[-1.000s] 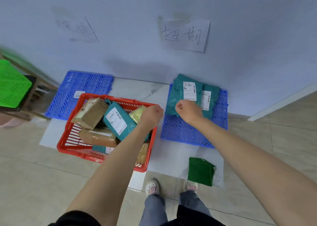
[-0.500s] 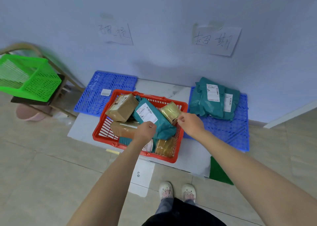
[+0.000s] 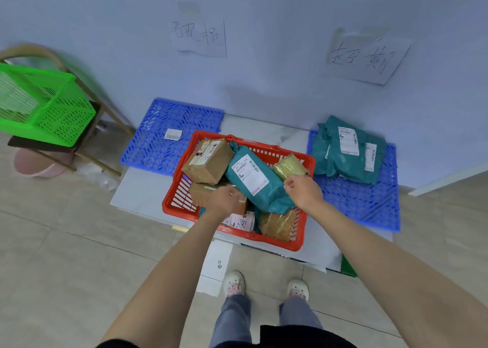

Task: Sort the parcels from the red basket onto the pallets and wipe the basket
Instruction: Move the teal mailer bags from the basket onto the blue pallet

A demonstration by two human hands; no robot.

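The red basket (image 3: 169, 205) stands on the floor between two blue pallets. In it lie a brown box (image 3: 207, 161), a teal bag (image 3: 253, 178), a yellowish taped parcel (image 3: 289, 166), a brown wrapped parcel (image 3: 277, 224) and a lower brown box (image 3: 199, 192). My left hand (image 3: 224, 200) is down on the lower brown box with its fingers curled out of sight. My right hand (image 3: 303, 189) hovers at the teal bag's right edge, fingers curled, nothing visible in them. The left pallet (image 3: 158, 146) bears only a small white label (image 3: 173, 134). The right pallet (image 3: 364, 205) holds teal bags (image 3: 346, 152).
A green basket (image 3: 45, 109) sits on a chair at the left, with a pink basin (image 3: 39, 162) under it. Two handwritten paper signs (image 3: 200, 34) hang on the wall above the pallets. A green cloth (image 3: 348, 267) peeks out near my right arm. My feet (image 3: 264, 287) stand just behind the basket.
The view has swung left, away from the right pallet. Both hands have come from the basket's right rim to above its parcels, and the left hand has dropped onto the lower brown box.
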